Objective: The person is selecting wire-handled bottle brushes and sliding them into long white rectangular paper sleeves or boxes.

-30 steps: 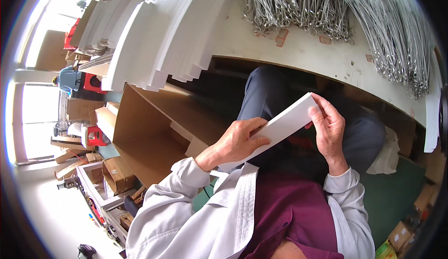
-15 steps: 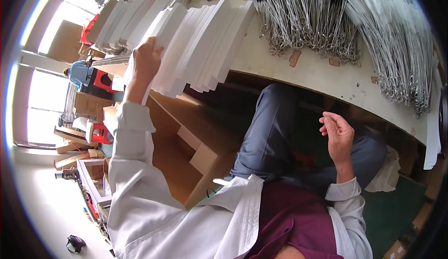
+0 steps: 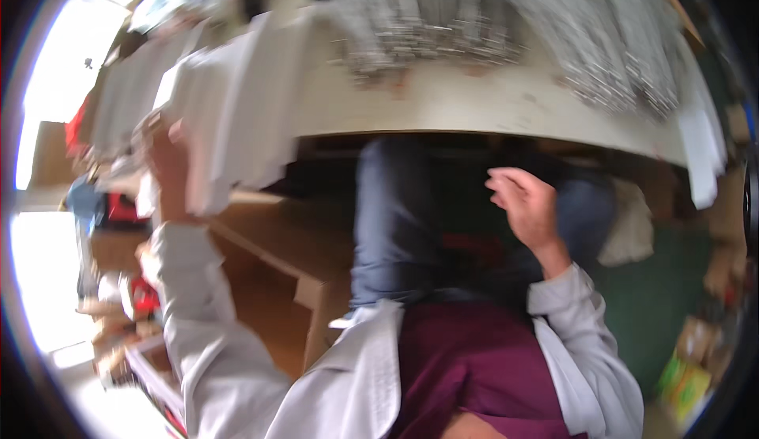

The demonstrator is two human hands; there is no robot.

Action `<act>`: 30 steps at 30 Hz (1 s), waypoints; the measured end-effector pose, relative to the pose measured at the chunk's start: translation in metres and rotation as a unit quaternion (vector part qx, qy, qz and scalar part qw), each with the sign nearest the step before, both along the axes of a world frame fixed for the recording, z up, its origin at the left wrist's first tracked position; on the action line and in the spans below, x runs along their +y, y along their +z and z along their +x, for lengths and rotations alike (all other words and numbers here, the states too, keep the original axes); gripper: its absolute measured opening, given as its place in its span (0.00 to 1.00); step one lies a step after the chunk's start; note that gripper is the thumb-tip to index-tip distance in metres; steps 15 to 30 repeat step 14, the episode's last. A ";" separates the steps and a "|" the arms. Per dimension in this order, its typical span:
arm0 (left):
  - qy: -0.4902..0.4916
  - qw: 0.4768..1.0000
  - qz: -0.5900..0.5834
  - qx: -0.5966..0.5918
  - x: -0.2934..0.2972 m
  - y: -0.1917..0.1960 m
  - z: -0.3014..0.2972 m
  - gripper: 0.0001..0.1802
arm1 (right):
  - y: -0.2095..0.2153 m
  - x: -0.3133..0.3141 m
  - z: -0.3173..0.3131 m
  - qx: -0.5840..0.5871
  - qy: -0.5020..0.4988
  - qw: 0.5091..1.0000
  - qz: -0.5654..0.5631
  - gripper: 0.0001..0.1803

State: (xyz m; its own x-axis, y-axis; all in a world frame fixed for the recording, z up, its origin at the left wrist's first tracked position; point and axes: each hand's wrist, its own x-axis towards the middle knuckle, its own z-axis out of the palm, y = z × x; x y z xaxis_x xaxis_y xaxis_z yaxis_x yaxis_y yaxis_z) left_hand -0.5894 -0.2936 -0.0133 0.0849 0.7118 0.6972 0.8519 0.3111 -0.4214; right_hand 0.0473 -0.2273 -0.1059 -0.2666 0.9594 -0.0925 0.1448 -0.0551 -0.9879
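My left hand [image 3: 168, 158] is at the left side of a row of long, narrow white boxes [image 3: 241, 115] standing on the table's left part. Motion smears its fingers, so whether they grip a box does not show. My right hand [image 3: 528, 206] hovers over my lap, just in front of the table edge, with fingers stretched loosely leftward and nothing visible in them. Beyond it on the table lie bundles of thin metal wires with looped ends, one bundle [image 3: 427, 35] in the middle and another [image 3: 609, 59] at the right.
The pale table [image 3: 443, 103] runs across in front of my knees. An open cardboard box [image 3: 261, 297] stands by my left leg. A white strip [image 3: 700, 154] hangs over the table's right end. Right of my legs is a pale cloth [image 3: 628, 229]. More white boxes [image 3: 130, 95] stand farther left.
The whole view has swung, so the table and bundles sit farther left, and the picture is blurred. My left hand is lower along the white boxes. My right hand stays raised, fingers pointing more leftward.
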 end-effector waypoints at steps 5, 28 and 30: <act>-0.022 0.993 -0.086 -0.082 0.022 0.022 0.027 0.19 | 0.003 0.015 0.025 -0.073 -0.046 0.982 0.167 0.10; -0.205 0.953 -0.152 -0.165 0.043 -0.004 0.265 0.23 | 0.053 0.052 0.187 -0.252 -0.306 0.832 0.387 0.07; -0.205 0.953 -0.152 -0.165 0.043 -0.004 0.265 0.23 | 0.053 0.052 0.187 -0.252 -0.306 0.832 0.387 0.07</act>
